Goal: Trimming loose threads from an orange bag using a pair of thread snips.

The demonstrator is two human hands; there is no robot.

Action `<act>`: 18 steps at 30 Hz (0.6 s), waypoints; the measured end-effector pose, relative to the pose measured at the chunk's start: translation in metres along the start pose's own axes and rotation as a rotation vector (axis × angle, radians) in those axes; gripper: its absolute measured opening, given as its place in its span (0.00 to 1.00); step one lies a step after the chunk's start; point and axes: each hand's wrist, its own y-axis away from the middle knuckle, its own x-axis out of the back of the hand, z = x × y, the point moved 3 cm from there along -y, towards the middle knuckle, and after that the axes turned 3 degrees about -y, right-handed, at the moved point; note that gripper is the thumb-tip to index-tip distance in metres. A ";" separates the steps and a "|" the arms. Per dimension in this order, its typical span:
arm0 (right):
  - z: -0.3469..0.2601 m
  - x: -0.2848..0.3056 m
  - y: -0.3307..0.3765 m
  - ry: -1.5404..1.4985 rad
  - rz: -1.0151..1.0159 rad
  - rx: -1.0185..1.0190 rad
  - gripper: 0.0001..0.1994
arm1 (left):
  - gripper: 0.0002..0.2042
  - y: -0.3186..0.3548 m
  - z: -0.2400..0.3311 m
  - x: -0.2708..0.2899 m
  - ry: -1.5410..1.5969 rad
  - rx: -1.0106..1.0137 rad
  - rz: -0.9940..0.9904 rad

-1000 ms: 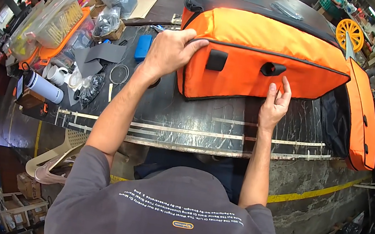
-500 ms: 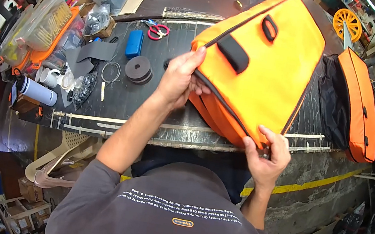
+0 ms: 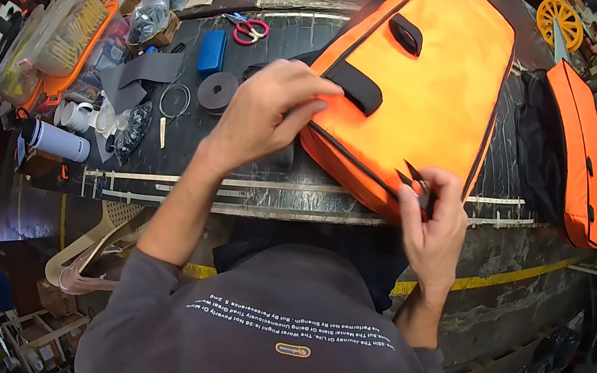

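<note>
The large orange fabric bag with black piping and black handle patches (image 3: 423, 89) lay tilted across the dark worktable (image 3: 253, 179), its near corner overhanging the table's front edge; it could have slid off toward the person if the left hand (image 3: 267, 115), whose curled fingers pressed on its left edge beside a black patch, had let go. The right hand (image 3: 430, 215) pinched a small black snipping tool (image 3: 416, 183) shut between thumb and fingers at the bag's lower seam, and a careless bite there might have nicked the piping or cloth. The tool's blades were mostly hidden, so what they met could not be told.
</note>
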 end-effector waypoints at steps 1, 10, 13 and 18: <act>-0.004 -0.006 -0.004 -0.006 -0.027 -0.019 0.16 | 0.13 -0.005 0.001 0.002 -0.042 -0.070 -0.167; -0.018 -0.052 -0.023 -0.118 -0.006 0.020 0.11 | 0.06 -0.014 0.002 0.000 -0.154 -0.202 -0.466; -0.021 -0.058 -0.023 -0.064 -0.010 -0.008 0.12 | 0.06 -0.011 0.001 -0.007 -0.159 -0.161 -0.469; -0.025 -0.061 -0.026 -0.012 -0.029 0.003 0.13 | 0.07 -0.001 -0.007 -0.012 -0.013 -0.161 -0.330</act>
